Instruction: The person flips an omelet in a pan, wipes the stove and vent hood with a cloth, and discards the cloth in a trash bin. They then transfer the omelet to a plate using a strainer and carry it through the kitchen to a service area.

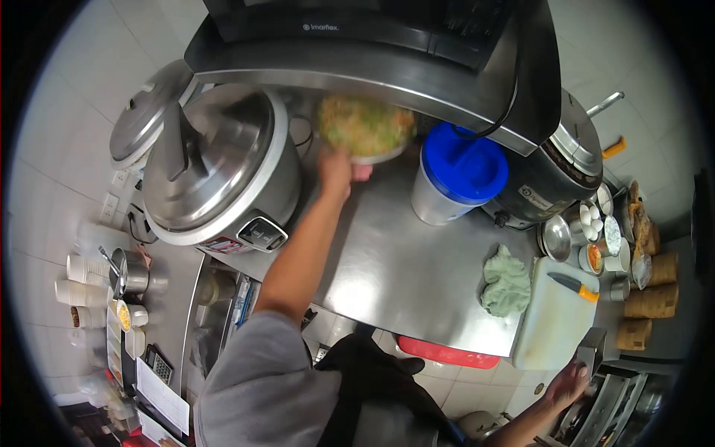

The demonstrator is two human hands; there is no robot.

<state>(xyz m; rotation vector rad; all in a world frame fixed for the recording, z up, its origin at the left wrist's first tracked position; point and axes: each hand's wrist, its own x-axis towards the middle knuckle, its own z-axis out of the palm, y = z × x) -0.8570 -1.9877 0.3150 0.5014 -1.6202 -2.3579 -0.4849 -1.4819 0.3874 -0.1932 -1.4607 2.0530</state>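
Note:
My left hand (339, 173) reaches forward across the steel counter (372, 253), fingers closed on the near rim of a light-coloured bowl (378, 159). The bowl is heaped with chopped yellow-green food with orange bits (365, 125), blurred by motion, beneath the front of the microwave (320, 45). At the lower right, my right hand (570, 385) has its fingers curled beside a grey metal piece (592, 347) at the counter's corner; I cannot tell what it grips.
A large rice cooker (212, 164) stands left of the bowl. To the right are a blue-lidded container (462, 167) and a black cooker (529, 194). A green cloth (506, 281) lies by a white cutting board (555, 320) holding an orange-handled knife (572, 285).

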